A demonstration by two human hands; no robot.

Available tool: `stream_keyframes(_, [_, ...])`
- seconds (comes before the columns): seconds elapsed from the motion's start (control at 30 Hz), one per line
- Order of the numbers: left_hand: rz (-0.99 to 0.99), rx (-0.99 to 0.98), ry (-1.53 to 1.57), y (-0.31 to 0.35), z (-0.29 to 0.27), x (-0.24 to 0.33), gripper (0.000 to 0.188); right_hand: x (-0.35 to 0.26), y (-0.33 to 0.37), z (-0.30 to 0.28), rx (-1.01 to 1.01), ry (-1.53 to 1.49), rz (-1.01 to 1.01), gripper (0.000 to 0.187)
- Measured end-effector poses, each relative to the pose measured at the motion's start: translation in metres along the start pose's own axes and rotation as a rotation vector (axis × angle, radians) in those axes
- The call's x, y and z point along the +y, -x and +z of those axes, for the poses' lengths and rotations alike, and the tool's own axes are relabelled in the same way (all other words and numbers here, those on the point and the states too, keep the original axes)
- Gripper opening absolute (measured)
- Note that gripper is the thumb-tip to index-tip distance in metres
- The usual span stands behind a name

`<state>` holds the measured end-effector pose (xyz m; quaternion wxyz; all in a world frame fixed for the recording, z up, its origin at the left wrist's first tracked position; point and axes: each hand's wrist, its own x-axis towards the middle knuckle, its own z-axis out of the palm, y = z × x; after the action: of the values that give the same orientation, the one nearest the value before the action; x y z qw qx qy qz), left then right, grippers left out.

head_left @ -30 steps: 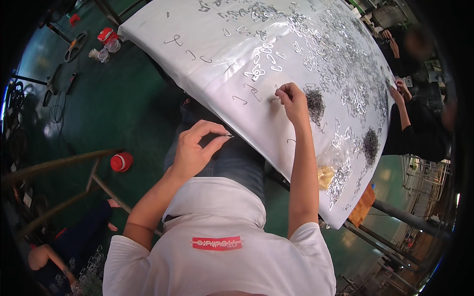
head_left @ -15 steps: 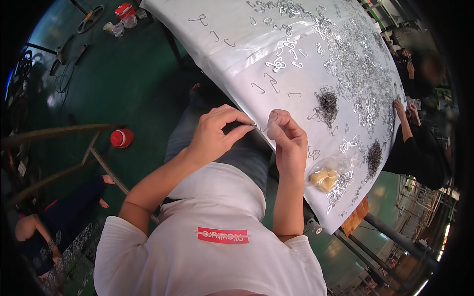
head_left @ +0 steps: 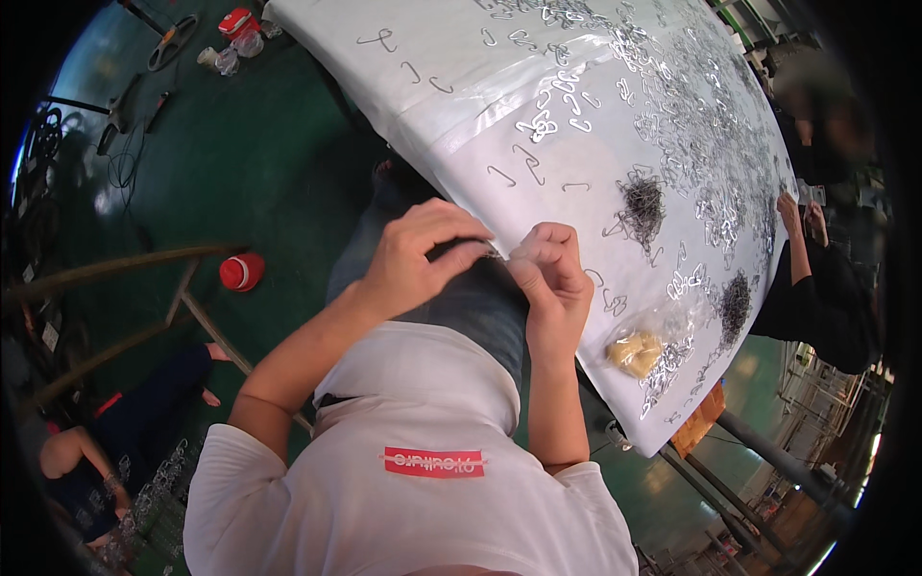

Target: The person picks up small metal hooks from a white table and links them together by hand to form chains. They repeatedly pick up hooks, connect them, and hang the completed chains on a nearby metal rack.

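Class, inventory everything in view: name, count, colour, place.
Metal hooks: many, silver, across table
Heaps of metal pieces: two, dark grey, on table
Table: one, white-covered, upper right
Plastic bag: one, clear with yellowish contents, near table corner
Containers: two, red, floor at left
Railing: one, brown, left
Other people: at least three, dark-clothed, right and lower left
T-shirt: one, white, bottom centre
Left hand: one, bare, centre
Right hand: one, bare, right of centre

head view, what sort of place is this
Probably a workshop or small factory floor. A large white-covered table is strewn with bent metal pieces, another person has their hands at its right-hand edge, and around it is a green floor.
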<state>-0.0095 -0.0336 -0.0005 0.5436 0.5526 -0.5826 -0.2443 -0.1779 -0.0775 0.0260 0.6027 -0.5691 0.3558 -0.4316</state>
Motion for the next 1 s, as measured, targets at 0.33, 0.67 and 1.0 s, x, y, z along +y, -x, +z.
stream_keyframes(0.33, [0.284,-0.132,-0.406,-0.157,0.087,-0.106,0.014,0.009,0.002,-0.006,-0.007,0.002,-0.022,0.008])
stream_keyframes(0.67, [0.502,-0.238,-0.911,-0.193,0.128,-0.121,0.021,0.016,0.007,-0.006,0.037,0.033,0.027,0.008])
stream_keyframes(1.0, [-0.158,-0.079,-0.017,-0.085,0.017,-0.035,0.02,0.019,0.004,-0.007,0.062,0.106,-0.023,0.008])
